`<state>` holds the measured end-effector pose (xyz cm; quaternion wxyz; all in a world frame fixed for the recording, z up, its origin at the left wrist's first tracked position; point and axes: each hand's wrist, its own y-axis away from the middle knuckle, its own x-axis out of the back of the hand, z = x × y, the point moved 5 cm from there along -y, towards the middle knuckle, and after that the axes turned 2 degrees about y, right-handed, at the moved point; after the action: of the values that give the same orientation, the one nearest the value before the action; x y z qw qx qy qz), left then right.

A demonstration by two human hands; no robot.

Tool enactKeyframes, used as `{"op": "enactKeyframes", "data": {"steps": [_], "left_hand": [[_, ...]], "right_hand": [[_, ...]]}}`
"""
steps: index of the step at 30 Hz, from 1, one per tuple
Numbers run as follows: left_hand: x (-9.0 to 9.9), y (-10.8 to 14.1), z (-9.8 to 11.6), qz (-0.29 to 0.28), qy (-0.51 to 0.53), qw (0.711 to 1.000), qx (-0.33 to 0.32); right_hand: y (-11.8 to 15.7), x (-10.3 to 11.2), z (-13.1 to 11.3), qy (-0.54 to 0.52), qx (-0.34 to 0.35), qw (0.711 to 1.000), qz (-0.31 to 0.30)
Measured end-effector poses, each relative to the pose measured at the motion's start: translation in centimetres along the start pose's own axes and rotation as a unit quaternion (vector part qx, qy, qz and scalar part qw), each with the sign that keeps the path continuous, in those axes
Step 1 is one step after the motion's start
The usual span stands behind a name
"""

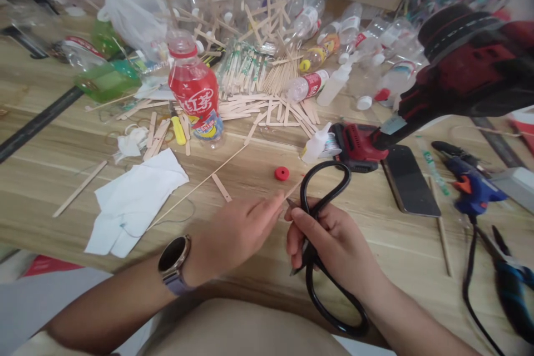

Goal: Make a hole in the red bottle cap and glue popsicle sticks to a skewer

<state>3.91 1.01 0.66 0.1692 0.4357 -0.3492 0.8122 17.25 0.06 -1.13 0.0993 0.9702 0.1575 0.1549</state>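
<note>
My right hand [329, 239] is wrapped round the middle of a pair of black scissors [340, 303], whose big loop handles stick out above and below my fist. A blade tip shows by my thumb. Close beside it, my left hand [233, 233], with a watch on the wrist, has its fingers pressed together on a thin wooden stick [294, 187]; most of the stick and the thumb are hidden. Just beyond my fingertips lies a red bottle cap [282, 173] with a hole in it. A short craft stick [221, 187] lies near my left knuckles.
A red-labelled bottle [194, 94] stands left of centre, with white paper [133, 200] before it. Craft sticks [250, 108] and plastic bottles pile up behind. On the right are a red power tool [362, 144], a phone [411, 181], a blue glue gun [473, 183] and pliers [515, 295].
</note>
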Motion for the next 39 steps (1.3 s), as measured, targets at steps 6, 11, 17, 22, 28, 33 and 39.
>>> {"op": "enactKeyframes", "data": {"steps": [6, 11, 17, 22, 28, 33, 39], "left_hand": [[0.0, -0.5, -0.8, -0.052, 0.153, 0.983, 0.091], [-0.2, -0.7, -0.8, -0.099, 0.217, 0.954, 0.179], [0.0, 0.1, -0.1, -0.004, 0.052, 0.997, 0.049], [0.0, 0.5, 0.1, 0.019, -0.008, 1.0, 0.014], [0.4, -0.1, -0.1, -0.018, 0.131, 0.988, 0.078], [0.2, -0.2, -0.2, -0.057, 0.149, 0.981, 0.11], [-0.1, 0.7, -0.1, 0.004, 0.025, 0.999, 0.043]], "right_hand": [[1.3, 0.8, -2.6, 0.551, 0.36, 0.741, 0.134], [1.6, 1.0, -3.1, 0.642, 0.4, 0.644, 0.112], [0.1, 1.2, -1.5, 0.26, 0.159, 0.951, 0.044], [0.1, -0.5, 0.1, -0.129, -0.063, 0.988, -0.055], [0.7, 1.5, -1.9, 0.316, 0.204, 0.924, 0.073], [1.4, 1.1, -2.9, 0.541, 0.362, 0.752, 0.101], [-0.4, -0.1, -0.4, 0.045, -0.013, 0.995, -0.092]]}}
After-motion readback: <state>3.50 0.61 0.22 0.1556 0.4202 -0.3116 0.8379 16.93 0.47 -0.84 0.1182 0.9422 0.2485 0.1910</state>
